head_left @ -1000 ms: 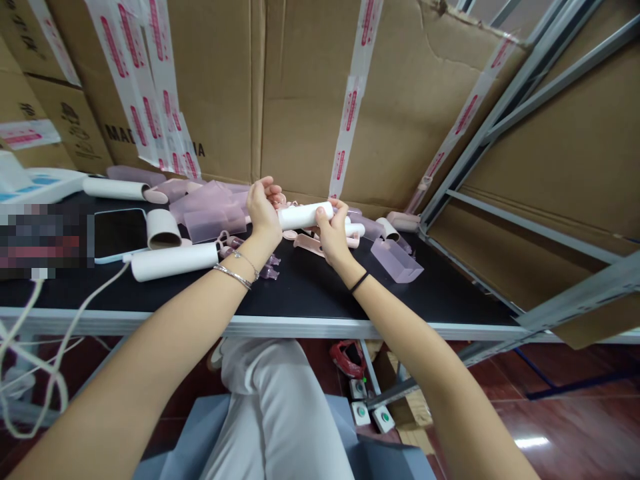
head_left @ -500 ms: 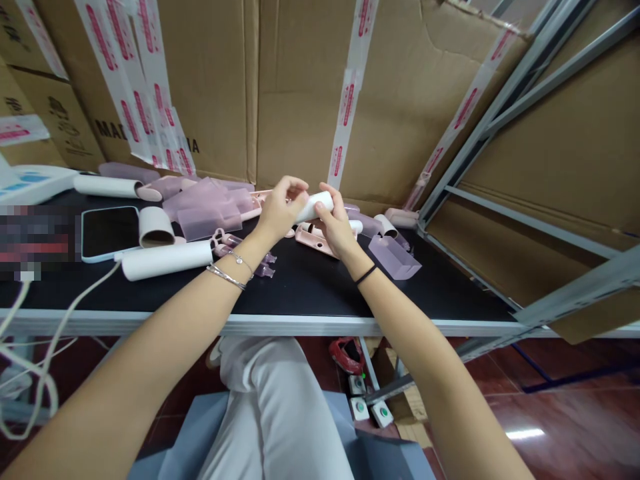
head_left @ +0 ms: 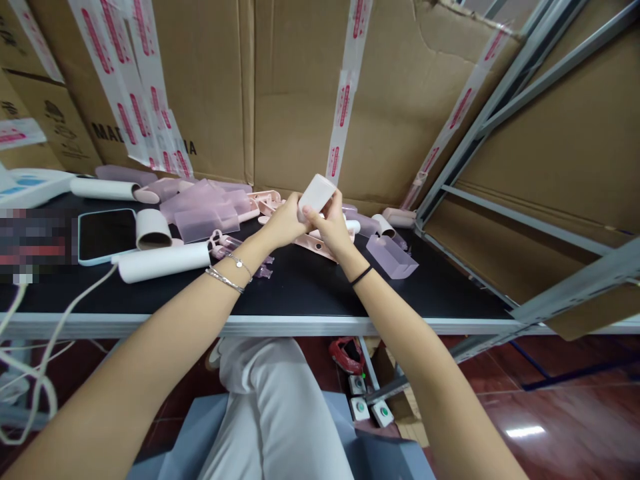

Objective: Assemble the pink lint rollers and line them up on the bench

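Above the black work surface, both my hands are closed round a white rounded piece, tilted with its upper end to the right. My left hand grips its lower left side. My right hand holds it from the right, thumb across its near side. The far fingers are partly hidden behind the piece. Below my right hand lies a pink strip-like part with holes, next to a white piece. Pink parts lie behind my left hand, and translucent purple clips lie near my left wrist.
Translucent purple sheets are heaped at the back left. Nearer are a phone, a short white tube and a white cylinder with a cable. A purple box-shaped piece lies right. Cardboard and a metal frame border the table.
The white piece has been turned more upright, showing a broad face. My left hand has closed onto it from its earlier spread-finger pose beside it.
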`<state>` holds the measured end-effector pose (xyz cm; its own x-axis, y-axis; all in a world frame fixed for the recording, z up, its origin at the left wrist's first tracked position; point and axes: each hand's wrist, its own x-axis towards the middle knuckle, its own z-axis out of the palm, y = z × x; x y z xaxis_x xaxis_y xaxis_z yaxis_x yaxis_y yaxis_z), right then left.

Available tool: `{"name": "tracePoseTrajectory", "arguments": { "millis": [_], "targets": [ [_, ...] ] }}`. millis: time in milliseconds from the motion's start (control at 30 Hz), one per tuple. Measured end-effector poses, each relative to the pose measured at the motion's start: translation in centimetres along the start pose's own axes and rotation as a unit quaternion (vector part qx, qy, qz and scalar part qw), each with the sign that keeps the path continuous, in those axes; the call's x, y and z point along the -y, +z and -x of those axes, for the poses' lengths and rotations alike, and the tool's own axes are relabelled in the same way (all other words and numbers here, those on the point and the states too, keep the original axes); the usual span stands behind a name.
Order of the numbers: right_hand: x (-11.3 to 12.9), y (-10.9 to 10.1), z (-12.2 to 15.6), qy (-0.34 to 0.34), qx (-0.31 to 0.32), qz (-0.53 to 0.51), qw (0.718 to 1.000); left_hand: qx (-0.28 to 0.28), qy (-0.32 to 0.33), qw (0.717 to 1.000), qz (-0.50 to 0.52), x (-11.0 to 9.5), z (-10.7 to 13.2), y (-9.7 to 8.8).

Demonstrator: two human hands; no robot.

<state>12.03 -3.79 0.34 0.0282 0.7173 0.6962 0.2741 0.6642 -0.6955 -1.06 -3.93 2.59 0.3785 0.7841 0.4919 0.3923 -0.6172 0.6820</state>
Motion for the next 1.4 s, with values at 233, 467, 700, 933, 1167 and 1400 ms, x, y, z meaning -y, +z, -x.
{"name": "tracePoseTrajectory", "arguments": {
  "millis": [233, 467, 700, 933, 1167, 1400],
  "targets": [
    [1.1, -3.1, -0.5, -0.023, -0.007, 0.163, 0.986, 0.180, 0.019, 0.964, -0.195, 3.3, -0.1, -0.5],
    [2.6, -5.5, -0.3, 0.028, 0.254, 0.354, 0.899, 0.223, 0.040, 0.951, -0.208, 4.5, -0.7, -0.6],
    [2.6, -6.0, -0.3, 0.035, 0.240, 0.320, 0.916, 0.164, 0.022, 0.986, 0.002, 4.0, -0.9, -0.4],
    [2.9, -4.9, -0.2, 0.028, 0.190, 0.128, 0.973, -0.072, 0.111, 0.978, 0.164, 2.6, -1.2, 0.4],
    [1.6, -2.5, 0.2, 0.066, 0.151, -0.025, 0.986, -0.177, 0.104, 0.964, 0.171, 1.4, -0.5, 0.4],
    [0.8, -0.5, 0.6, 0.107, 0.067, -0.117, 0.985, -0.200, 0.107, 0.960, 0.163, 1.2, -0.6, -0.1]
  ]
}}
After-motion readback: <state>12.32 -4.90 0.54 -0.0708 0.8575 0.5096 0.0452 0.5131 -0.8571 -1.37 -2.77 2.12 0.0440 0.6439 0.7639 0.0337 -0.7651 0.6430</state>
